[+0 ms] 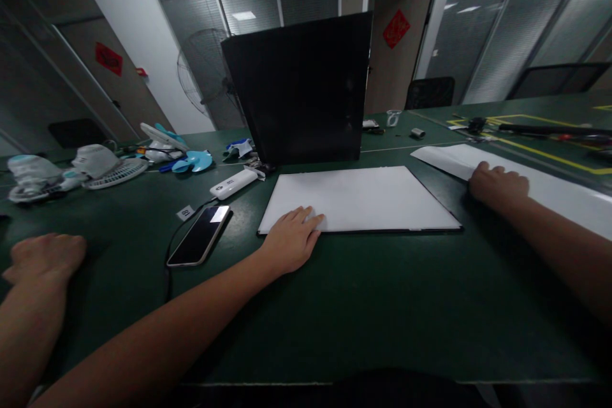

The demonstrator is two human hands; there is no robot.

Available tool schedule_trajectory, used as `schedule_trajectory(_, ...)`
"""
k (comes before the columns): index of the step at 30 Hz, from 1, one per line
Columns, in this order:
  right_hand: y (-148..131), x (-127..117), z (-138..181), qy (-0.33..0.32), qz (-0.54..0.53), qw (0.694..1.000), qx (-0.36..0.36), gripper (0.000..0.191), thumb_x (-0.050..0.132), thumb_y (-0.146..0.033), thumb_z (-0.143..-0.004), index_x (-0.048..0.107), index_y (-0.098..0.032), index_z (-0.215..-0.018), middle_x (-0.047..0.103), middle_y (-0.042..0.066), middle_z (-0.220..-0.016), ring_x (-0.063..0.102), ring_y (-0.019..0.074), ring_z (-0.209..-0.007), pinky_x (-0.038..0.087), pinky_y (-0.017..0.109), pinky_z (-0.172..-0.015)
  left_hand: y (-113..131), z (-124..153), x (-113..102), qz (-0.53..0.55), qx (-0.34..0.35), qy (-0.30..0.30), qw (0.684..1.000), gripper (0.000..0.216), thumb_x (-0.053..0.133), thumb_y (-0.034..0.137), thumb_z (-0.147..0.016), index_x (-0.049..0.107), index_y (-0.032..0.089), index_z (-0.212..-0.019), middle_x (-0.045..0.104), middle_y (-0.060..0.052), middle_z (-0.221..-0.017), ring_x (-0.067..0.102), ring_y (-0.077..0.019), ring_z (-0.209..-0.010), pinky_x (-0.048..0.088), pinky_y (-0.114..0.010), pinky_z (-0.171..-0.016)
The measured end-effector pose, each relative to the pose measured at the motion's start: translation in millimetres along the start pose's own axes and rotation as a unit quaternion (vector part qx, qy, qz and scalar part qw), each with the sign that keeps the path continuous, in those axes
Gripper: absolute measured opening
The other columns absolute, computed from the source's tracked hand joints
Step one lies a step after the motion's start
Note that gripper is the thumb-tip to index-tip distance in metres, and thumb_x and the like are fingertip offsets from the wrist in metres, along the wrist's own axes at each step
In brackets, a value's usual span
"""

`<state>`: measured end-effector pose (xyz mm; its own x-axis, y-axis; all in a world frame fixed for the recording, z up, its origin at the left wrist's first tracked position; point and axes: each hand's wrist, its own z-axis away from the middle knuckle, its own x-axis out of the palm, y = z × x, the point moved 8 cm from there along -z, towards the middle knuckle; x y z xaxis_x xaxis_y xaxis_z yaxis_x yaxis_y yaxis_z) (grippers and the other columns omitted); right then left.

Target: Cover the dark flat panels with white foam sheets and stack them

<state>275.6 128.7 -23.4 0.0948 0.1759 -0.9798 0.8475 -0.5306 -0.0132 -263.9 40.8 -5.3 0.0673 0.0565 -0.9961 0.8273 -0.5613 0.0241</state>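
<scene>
My left hand [292,239] lies flat, fingers apart, on the near left part of a thin white rectangular panel [368,197] with a dark edge. On the right, my right hand [498,186] is closed on the left edge of a large white sheet [549,178]; its fingertips are partly hidden. This sheet slants away to the right, its near side raised a little off the table. Behind the white panel stands a big black flat panel [306,89], tilted slightly.
Another person's fist [45,258] rests on the green table [373,312] at left. A phone [201,236], a white stick-shaped device [234,183] and a black cable lie nearby. Fan parts [102,166] sit far left. A clear cup [393,118] stands behind, with black rods [549,131] at right.
</scene>
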Motion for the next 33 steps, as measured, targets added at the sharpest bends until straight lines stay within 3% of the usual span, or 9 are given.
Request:
schedule_trajectory(9,-14.5,-38.2,24.3,0.063,0.014,0.996,-0.059,0.052,0.027,-0.027,-0.103,0.058,0.000,-0.136,0.062,0.032,-0.116,0.063,0.0371,-0.104,0.043,0.047,-0.080,-1.6,0.4,1.2,0.014,0.000,0.002,1.000,0.054,0.035,0.044,-0.111,0.046,0.026,-0.161,0.043,-0.011,-0.168,0.039,-0.0310,-0.155,0.031,-0.052,-0.128)
schedule_trajectory(14,-52.6,-75.6,55.8,0.135,0.019,0.983,-0.125,0.055,0.024,-0.032,-0.108,0.053,-0.002,-0.144,0.063,0.031,-0.121,0.061,0.0359,-0.109,0.042,0.045,-0.084,-1.4,0.3,1.5,0.011,0.005,0.009,1.000,0.053,0.036,0.043,-0.111,0.048,0.025,-0.160,0.044,-0.012,-0.166,0.040,-0.0313,-0.155,0.031,-0.051,-0.128)
schedule_trajectory(18,-97.3,-106.4,101.3,0.224,-0.003,0.947,-0.231,0.056,0.027,-0.036,-0.110,0.046,-0.007,-0.154,0.064,0.027,-0.127,0.063,0.0323,-0.109,0.044,0.042,-0.088,-0.8,0.4,0.4,0.007,0.006,0.012,1.000,0.052,0.037,0.043,-0.111,0.049,0.026,-0.159,0.045,-0.012,-0.166,0.041,-0.0311,-0.154,0.033,-0.051,-0.127)
schedule_trajectory(26,-171.5,-88.8,176.4,0.240,-0.027,0.849,-0.470,0.053,0.032,-0.037,-0.111,0.047,-0.011,-0.155,0.071,0.018,-0.120,0.068,0.0293,-0.105,0.052,0.046,-0.092,0.7,1.8,-5.8,0.005,0.007,0.023,1.000,0.050,0.041,0.042,-0.110,0.052,0.026,-0.155,0.052,-0.012,-0.160,0.048,-0.0312,-0.149,0.039,-0.052,-0.122)
schedule_trajectory(30,-184.5,-86.6,198.0,0.233,-0.061,0.825,-0.511,0.052,0.037,-0.036,-0.110,0.047,-0.014,-0.155,0.072,0.016,-0.117,0.069,0.0279,-0.100,0.056,0.045,-0.088,4.9,3.4,-11.6,-0.014,0.015,0.050,0.999,0.046,0.045,0.039,-0.108,0.057,0.023,-0.150,0.061,-0.013,-0.149,0.057,-0.0289,-0.139,0.045,-0.047,-0.118)
schedule_trajectory(33,-184.2,-94.1,203.1,0.234,-0.087,0.823,-0.509,0.052,0.040,-0.038,-0.109,0.049,-0.013,-0.154,0.072,0.017,-0.119,0.069,0.0293,-0.102,0.056,0.047,-0.087,8.7,5.4,-20.7,-0.062,0.002,0.088,0.994,0.048,0.054,0.039,-0.104,0.058,0.019,-0.148,0.063,-0.016,-0.145,0.059,-0.0330,-0.135,0.048,-0.049,-0.113)
